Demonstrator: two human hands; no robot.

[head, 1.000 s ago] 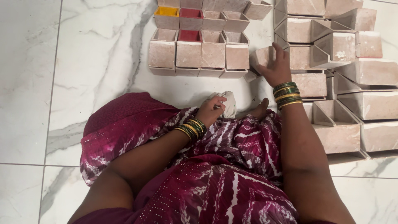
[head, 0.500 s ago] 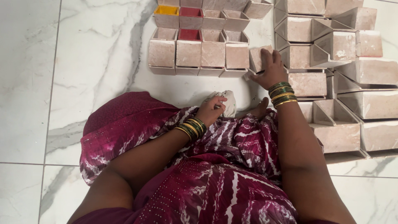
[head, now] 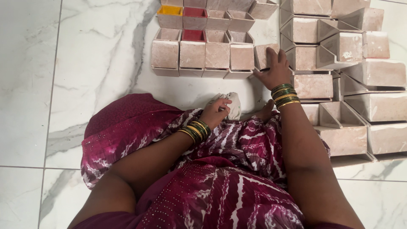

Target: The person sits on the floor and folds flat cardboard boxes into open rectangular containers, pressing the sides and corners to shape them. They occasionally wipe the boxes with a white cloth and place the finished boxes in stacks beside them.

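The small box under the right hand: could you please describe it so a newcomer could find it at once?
On the white marble floor, find the front row of small pale pink boxes. The small box sits at that row's right end, beside the bigger boxes. It alone lies under the right hand.

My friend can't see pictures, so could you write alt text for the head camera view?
A person seated on a white marble floor rests the right hand on a small pale pink open-topped box, while the left hand grips a crumpled white cloth on a maroon patterned garment. Rows of similar boxes lie ahead, some holding yellow or red powder.
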